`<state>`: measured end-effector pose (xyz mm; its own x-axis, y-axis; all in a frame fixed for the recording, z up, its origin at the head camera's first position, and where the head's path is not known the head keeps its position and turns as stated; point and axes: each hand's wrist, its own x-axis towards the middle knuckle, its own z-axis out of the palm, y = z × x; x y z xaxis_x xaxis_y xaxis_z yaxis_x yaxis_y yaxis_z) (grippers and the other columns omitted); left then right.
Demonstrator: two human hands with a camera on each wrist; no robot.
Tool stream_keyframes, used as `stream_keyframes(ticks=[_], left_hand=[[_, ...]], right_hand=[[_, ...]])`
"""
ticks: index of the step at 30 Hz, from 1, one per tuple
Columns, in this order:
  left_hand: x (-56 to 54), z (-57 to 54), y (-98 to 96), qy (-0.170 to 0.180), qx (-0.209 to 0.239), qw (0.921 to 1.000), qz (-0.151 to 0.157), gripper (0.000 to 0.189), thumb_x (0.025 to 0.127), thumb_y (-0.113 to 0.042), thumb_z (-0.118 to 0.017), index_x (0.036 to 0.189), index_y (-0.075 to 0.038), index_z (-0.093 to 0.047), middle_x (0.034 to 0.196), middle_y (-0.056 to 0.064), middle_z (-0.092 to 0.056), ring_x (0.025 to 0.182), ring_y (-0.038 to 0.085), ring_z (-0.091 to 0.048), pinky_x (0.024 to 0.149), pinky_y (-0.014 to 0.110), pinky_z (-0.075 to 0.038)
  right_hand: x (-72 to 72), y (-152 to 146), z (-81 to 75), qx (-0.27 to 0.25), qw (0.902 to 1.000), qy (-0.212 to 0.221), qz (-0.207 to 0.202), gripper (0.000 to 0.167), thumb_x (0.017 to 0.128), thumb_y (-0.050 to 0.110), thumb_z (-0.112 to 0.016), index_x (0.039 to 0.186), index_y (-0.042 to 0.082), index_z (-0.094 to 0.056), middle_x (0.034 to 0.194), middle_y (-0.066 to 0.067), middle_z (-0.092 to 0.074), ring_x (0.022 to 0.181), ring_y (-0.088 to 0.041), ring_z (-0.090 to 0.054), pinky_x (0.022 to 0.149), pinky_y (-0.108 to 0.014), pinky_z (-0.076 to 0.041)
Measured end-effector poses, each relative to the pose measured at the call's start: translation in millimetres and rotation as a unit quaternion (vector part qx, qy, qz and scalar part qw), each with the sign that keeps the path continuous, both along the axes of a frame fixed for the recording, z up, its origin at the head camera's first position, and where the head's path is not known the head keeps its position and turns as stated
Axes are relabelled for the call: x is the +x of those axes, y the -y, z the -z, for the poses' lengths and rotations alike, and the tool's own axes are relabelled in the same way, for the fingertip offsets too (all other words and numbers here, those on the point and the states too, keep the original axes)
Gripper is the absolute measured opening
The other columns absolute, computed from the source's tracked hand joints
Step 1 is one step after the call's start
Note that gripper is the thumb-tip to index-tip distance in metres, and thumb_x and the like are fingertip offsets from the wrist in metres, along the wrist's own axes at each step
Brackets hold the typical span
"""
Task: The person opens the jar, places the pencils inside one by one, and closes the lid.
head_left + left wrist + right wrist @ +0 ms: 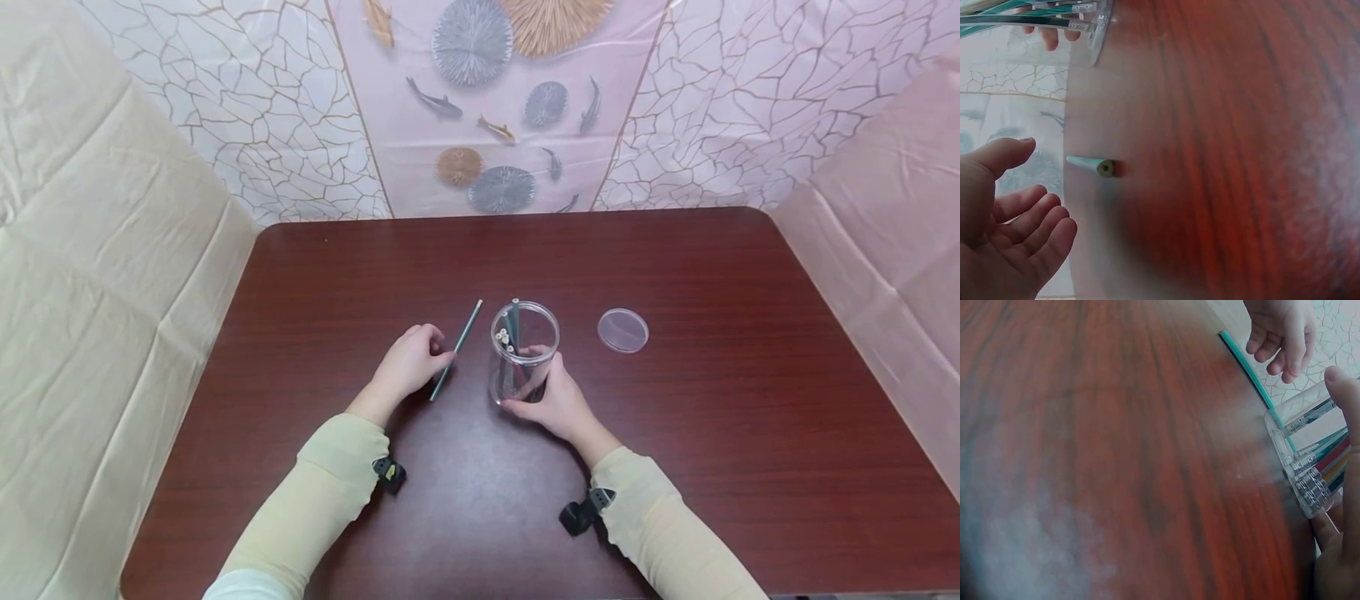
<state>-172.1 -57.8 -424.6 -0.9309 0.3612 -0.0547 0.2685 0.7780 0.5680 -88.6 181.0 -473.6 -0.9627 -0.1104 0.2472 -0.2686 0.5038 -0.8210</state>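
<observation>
A transparent jar [497, 377] stands upright on the table, with several pencils [514, 318] leaning inside it. My right hand [561, 403] grips the jar low on its near right side, thumb in front and fingers around the back. Left of the jar, one green pencil [468, 326] lies at a slant on the table. Over this pencil is my left hand [407, 364], its fingers loosely bent and spread from the thumb. The left wrist view has the pencil's near end [1105, 167] beyond the fingertips, with nothing held.
A round clear lid [623, 331] lies flat to the right of the jar. The dark red wooden table [720, 400] has pale cloth along its left and right sides and a patterned cloth [285, 108] behind its far edge.
</observation>
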Motion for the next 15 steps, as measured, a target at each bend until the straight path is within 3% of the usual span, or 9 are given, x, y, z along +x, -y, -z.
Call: stream_keyframes(ticks=[15], left_hand=[[2.3, 17.8, 3.6, 0.016, -0.002, 0.9999, -0.004, 0.033, 0.08, -0.028, -0.071, 0.101, -0.006, -0.059, 0.089, 0.005, -0.057, 0.085, 0.02, -0.056, 0.078, 0.035, -0.045]], right_hand=[[0.6, 0.9, -1.5, 0.006, 0.9998, 0.017, 0.004, 0.083, 0.064, 0.024, -0.087, 0.126, 0.004, -0.036, 0.126, -0.004, -0.055, 0.12, -0.023, -0.048, 0.101, -0.043, -0.034]])
